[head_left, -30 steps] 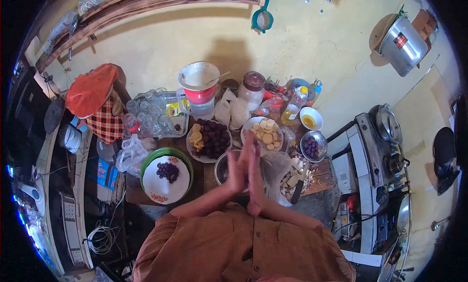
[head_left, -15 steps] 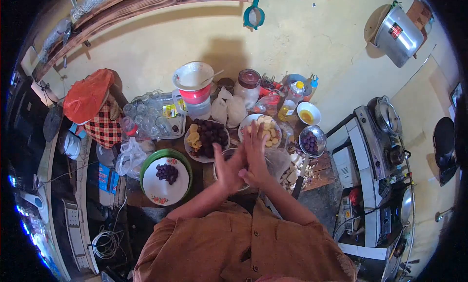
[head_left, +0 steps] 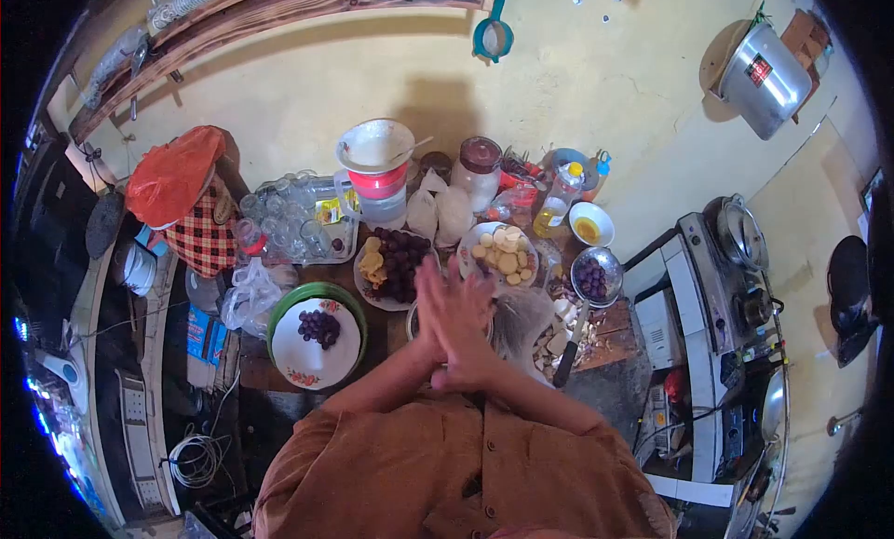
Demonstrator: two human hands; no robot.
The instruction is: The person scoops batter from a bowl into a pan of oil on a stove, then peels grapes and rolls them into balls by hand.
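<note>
My left hand (head_left: 432, 308) and my right hand (head_left: 465, 329) meet palm to palm in front of my chest, fingers stretched out and a little blurred. Whatever may lie between the palms is hidden. Under them a round bowl (head_left: 412, 327) shows only part of its rim. Just beyond the hands stand a plate of dark purple grape-like balls (head_left: 404, 259) with a yellowish lump (head_left: 371, 267), and a plate of pale round pieces (head_left: 504, 256). A clear plastic bag (head_left: 521, 320) lies close to my right hand.
A knife (head_left: 571, 345) rests on a board (head_left: 615, 337) among peels, near a bowl of purple balls (head_left: 592, 276). At left, a white plate (head_left: 303, 348) carries a purple cluster. Glass jars (head_left: 289, 222), a pitcher (head_left: 380, 204) and an oil bottle (head_left: 559, 202) stand behind; a stove (head_left: 712, 259) is at right.
My hands have shifted slightly left and down, and the palms have slid against each other, now more closely overlapped. The camera view has moved a little.
</note>
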